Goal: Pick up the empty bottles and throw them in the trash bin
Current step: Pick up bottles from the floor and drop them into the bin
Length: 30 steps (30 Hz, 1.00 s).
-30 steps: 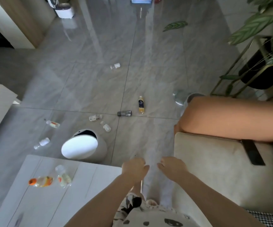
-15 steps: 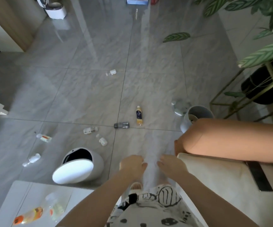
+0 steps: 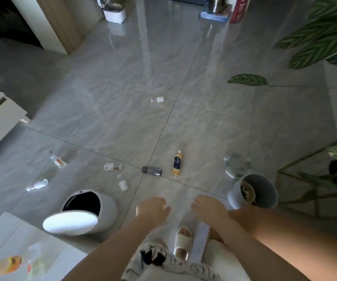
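You've risen and stepped toward the scattered clear plastic bottles (image 3: pixel 113 166); left hand (image 3: pixel 152 207) and right hand (image 3: pixel 209 207) loosely open, empty; white round trash bin (image 3: pixel 82 212) sits close, lid open; nothing collected yet.

floor (image 3: pixel 163 78): glossy grey marble-look tiles, light streak at top centre | wooden panel (image 3: pixel 66 23): upper left | white table (image 3: pixel 7 236): lower left | plant leaves (image 3: pixel 321 37): upper right

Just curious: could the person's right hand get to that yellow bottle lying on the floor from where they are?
Probably not yet. Bare floor lies between the empty right hand and the yellow bottle, so nothing blocks it, but they would likely need to step forward and bend.
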### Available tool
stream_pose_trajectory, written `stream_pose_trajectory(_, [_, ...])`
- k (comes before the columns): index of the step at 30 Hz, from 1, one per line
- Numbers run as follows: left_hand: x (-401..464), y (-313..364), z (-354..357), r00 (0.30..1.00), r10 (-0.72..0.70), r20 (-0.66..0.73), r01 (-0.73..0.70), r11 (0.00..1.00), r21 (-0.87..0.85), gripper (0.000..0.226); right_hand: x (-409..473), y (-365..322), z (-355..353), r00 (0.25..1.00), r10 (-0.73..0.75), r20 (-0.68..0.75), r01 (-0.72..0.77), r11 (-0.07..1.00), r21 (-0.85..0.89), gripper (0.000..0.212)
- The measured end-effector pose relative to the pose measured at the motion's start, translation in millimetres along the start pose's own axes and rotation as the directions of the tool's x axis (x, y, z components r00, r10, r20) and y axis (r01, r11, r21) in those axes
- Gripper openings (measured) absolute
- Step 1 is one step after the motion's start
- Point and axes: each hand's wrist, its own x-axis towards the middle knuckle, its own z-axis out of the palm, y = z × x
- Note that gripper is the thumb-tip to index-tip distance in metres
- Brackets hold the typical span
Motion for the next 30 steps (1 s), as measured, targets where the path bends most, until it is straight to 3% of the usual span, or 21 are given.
stream_pose_trajectory(9, [41,1,-33,0.995,-0.090,-0.036,0.085,0.990,-0.110,0.040,56,-20,-42,0.997,-0.038,0.062,0.042,0.997,-0.065,0.022])
stream_pose_trajectory(19, [116,-37,-90,0.993,-0.115,0.027,0.118,0.977,-0.177,0.042,134,-63,-88,0.996,0.038,0.085,-0.030,0.994,-0.103,0.034])
stream_pose_trajectory(25, [172,-51,-122,0.994,-0.089,0.069,0.099,0.984,-0.150,0.044,189,-90,-119,0.997,0.014,0.074,-0.004,0.993,-0.121,0.028])
stream_pose_trajectory(30, [208,-36,-145,0.982,-0.182,0.057,0.191,0.938,-0.288,0.047,234,-108,-144,0.995,-0.044,0.085,0.058,0.982,-0.178,0.037])
